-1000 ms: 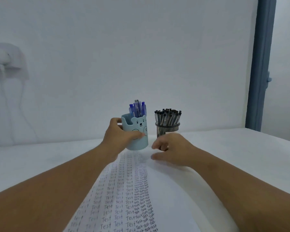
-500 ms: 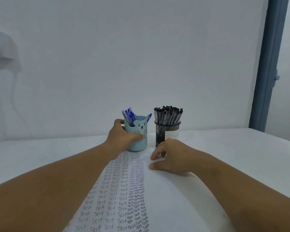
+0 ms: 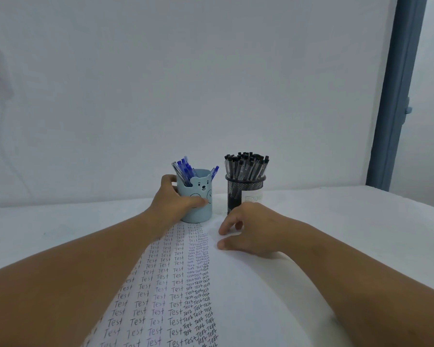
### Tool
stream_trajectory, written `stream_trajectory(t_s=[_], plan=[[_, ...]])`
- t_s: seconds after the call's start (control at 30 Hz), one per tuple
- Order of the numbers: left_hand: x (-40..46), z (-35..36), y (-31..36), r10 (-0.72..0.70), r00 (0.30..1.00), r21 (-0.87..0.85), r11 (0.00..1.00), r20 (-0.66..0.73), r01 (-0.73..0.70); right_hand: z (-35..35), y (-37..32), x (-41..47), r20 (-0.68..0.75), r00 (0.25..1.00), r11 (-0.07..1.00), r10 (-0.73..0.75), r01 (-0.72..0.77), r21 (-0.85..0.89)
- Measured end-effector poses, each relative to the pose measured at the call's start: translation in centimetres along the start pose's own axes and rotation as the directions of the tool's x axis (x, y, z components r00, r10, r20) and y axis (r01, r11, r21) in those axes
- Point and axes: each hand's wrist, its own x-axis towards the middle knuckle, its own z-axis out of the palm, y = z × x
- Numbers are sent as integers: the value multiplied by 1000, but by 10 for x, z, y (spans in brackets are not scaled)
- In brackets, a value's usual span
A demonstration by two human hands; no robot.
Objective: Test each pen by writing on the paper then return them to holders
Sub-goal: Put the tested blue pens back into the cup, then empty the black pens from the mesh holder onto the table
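Left hand wrapped round light-blue bear-face pen holder, thumb across its front, fingers behind. Holder upright on white surface, touching far edge of paper; blue pens leaning inside. Black mesh holder just beside it to the right, packed with black-capped pens. Right hand resting on paper in front of mesh holder, fingers loosely bent, grasping nothing. Columns of handwritten "Test" down paper's left part.

A light-blue bear-face holder of blue pens stands upright at the paper's far edge, just beside a black mesh holder packed with black pens; the paper bears columns of "Test".
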Motion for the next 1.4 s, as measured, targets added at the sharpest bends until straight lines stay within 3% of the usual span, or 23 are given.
stream_trajectory(t_s=[1.07,1.13,1.2,1.3,1.4], plan=[[-28,-29,7,2,1000,5,1000,-21,-2,1,-5,-1,-19,1000,1000,25,-25,-5],[-33,-29,10,44,997,45,998,-57,-41,1,-5,-2,-28,999,1000,31,-31,-2],[-39,-27,12,143,971,122,985,-193,-121,-2,-6,-3,-70,997,999,25,-24,22],[-56,-19,19,359,855,239,928,-375,-285,-6,-7,-5,-186,983,997,-11,24,72],[-81,-6,31,504,783,269,862,-365,-429,-10,-6,-6,-346,938,991,24,25,134]])
